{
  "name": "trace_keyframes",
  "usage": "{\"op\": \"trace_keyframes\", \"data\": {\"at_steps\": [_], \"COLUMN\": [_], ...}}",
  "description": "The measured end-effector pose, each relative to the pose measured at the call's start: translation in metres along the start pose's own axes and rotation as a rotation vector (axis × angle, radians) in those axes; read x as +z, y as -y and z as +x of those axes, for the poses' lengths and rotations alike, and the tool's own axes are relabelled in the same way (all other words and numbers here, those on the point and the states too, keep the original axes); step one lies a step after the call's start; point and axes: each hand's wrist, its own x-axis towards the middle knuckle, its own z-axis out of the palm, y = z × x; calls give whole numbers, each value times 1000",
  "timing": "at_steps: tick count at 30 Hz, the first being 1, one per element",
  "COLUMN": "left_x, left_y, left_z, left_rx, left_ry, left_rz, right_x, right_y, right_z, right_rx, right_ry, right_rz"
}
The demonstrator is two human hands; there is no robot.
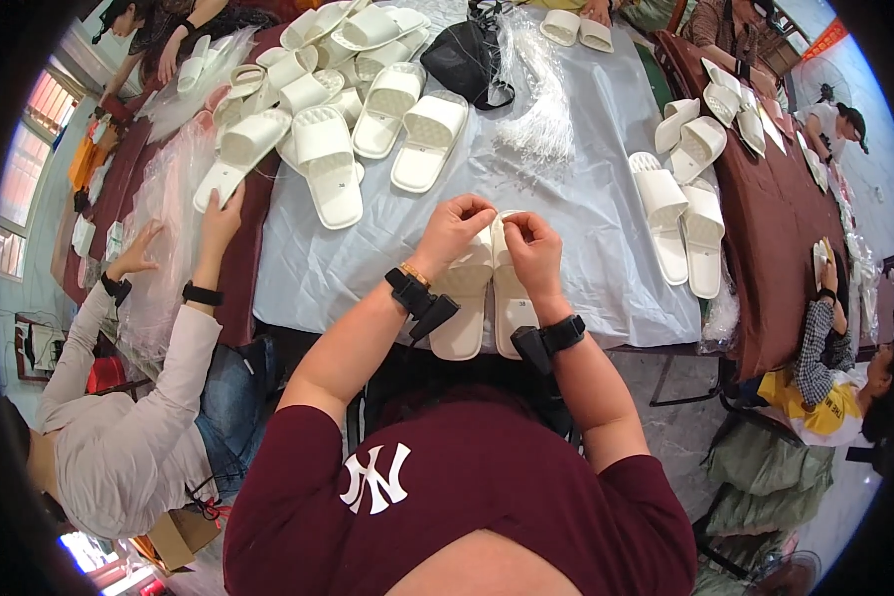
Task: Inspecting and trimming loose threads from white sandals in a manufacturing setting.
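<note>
A pair of cream slide slippers lies side by side in front of me at the table's near edge, the left slipper [460, 323] and the right slipper [513, 298] with their heels toward me. Over the left slipper's strap, my left hand [457, 236] is closed in a pinch. My right hand [533, 250] pinches too, just above the right slipper's strap. The fingertips of both hands almost meet near the inner edges of the straps. Whatever thin thing they hold is too small to make out. Beyond them lies a bundle of white strings [533, 124].
A heap of cream slippers [326, 164] covers the far left of the grey-sheeted table [596, 308]. More slippers [661, 214] lie at the right edge. Behind is a black mesh bag [459, 62]. At left, a co-worker's hand [221, 214] holds a slipper; others sit around the tables.
</note>
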Motion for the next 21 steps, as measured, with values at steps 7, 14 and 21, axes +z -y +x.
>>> {"op": "trace_keyframes", "data": {"at_steps": [7,14,21], "left_x": [1,-3,3], "left_y": [7,1,5], "left_z": [6,9,-3], "left_rx": [3,50,42], "left_ry": [24,-37,-6], "left_rz": [29,222,275], "right_x": [-1,2,-3], "right_y": [-3,1,2], "right_z": [4,13,-2], "right_rx": [19,-97,-47], "right_ry": [-7,3,13], "right_rz": [8,-131,-65]}}
